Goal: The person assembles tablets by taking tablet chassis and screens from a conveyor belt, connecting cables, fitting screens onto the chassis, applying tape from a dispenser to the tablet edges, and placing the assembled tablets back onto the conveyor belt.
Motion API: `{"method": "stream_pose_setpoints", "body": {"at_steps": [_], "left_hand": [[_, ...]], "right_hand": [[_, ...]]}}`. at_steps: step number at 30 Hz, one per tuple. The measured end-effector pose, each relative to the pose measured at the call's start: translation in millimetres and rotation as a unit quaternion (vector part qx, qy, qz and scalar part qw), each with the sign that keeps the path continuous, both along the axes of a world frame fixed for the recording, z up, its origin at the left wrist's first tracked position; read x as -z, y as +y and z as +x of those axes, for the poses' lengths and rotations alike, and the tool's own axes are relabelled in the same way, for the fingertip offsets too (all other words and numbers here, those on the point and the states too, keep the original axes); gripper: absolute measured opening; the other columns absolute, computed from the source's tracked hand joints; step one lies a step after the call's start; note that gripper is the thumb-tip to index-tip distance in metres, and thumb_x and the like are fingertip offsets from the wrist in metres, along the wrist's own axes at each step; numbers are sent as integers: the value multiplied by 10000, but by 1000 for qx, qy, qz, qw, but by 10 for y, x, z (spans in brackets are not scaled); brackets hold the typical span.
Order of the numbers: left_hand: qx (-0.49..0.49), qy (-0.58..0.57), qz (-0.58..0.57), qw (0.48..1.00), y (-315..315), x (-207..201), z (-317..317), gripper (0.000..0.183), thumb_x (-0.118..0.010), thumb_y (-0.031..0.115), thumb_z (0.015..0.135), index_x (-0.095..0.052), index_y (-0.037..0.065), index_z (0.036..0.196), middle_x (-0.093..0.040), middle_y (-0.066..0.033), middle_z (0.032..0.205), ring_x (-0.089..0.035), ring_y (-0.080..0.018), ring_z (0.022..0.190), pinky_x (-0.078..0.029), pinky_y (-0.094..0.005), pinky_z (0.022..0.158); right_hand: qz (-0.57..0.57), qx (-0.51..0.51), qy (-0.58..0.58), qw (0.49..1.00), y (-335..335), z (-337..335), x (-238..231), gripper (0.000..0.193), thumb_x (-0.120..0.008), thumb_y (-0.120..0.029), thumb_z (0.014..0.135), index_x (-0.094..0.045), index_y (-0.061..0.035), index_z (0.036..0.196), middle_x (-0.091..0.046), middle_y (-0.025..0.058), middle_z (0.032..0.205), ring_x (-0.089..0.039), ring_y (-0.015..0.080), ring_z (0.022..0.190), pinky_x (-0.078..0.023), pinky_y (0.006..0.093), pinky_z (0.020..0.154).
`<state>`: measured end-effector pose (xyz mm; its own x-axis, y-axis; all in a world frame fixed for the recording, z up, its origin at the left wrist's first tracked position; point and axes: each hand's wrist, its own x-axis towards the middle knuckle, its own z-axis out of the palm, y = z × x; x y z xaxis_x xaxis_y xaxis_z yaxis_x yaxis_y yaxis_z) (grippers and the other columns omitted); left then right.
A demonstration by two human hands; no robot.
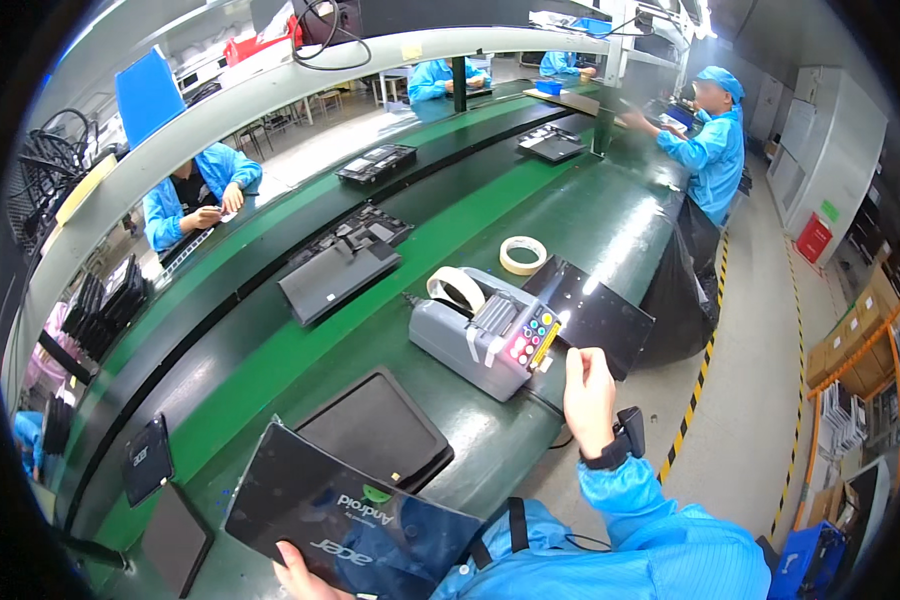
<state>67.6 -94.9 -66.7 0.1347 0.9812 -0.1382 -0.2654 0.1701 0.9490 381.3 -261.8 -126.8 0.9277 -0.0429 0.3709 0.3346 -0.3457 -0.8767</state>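
My left hand (305,578) grips the lower edge of a glossy black display panel (345,510), tilted up in front of me, with the thumb lying on its face. My right hand (590,398) is raised just right of a grey tape dispenser (485,340). Its fingers are pinched together, and whatever is between them, if anything, is too small to make out. The dispenser has coloured buttons and carries a roll of cream tape (456,289). A short bit of tape (544,366) shows at its front. Behind the dispenser lies a second glossy black panel (595,310).
A dark flat cover (380,425) lies beyond the held panel. A loose tape roll (522,255) sits behind the dispenser. Laptop parts (340,270) rest along the green conveyor bench (460,235). Co-workers in blue (710,150) work around it; a black bag (682,290) hangs at right.
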Motion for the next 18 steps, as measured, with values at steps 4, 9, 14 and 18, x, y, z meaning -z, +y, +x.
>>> {"method": "stream_pose_setpoints", "body": {"at_steps": [4,9,14,18], "left_hand": [[23,-4,-32,999,173,155,20,460,-575,260,931,-478,-78,1230,-575,-161,1162,-573,-243,1002,-469,-343,879],[49,10,54,997,175,457,47,376,-533,198,952,-478,-6,1263,-578,-100,1188,-554,-200,1045,-414,-332,940],[95,-18,51,994,94,397,-19,392,-536,158,944,-462,-8,1292,-559,-102,1228,-530,-196,1085,-388,-322,969],[119,-28,63,990,67,311,-14,442,-555,178,937,-430,-16,1314,-542,-108,1247,-521,-203,1100,-372,-318,982]], "right_hand": [[112,-173,255,945,8,123,71,263,-548,-259,943,-591,-10,868,-614,54,739,-560,120,652,-454,272,602],[132,-78,14,988,-100,163,12,138,-558,-127,933,-573,-12,857,-596,-2,764,-524,58,682,-433,219,642],[86,-455,17,886,588,-449,-642,91,-628,-100,865,-571,-31,849,-538,-9,741,-490,56,682,-427,219,601],[28,-563,33,825,1035,-760,-823,214,-691,-182,845,-546,-33,794,-498,-10,671,-446,74,599,-397,231,536]]}}
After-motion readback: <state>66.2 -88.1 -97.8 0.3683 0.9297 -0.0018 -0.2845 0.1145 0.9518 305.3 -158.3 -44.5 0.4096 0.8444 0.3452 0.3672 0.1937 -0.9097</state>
